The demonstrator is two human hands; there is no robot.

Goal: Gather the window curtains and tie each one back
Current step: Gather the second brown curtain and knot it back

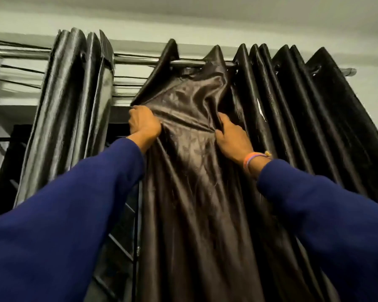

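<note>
Hands (144, 124) gripping dark curtain (190, 171)

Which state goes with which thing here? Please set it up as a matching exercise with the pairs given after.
Things:
1. left hand
2. right hand
3. left curtain
4. curtain rod

States:
A. bunched up beside the window
B. bare between the two curtains
C. grips the right curtain's free edge
D. pinches a fold, wristbands below it

Pairs: 1-C, 2-D, 3-A, 4-B
</note>
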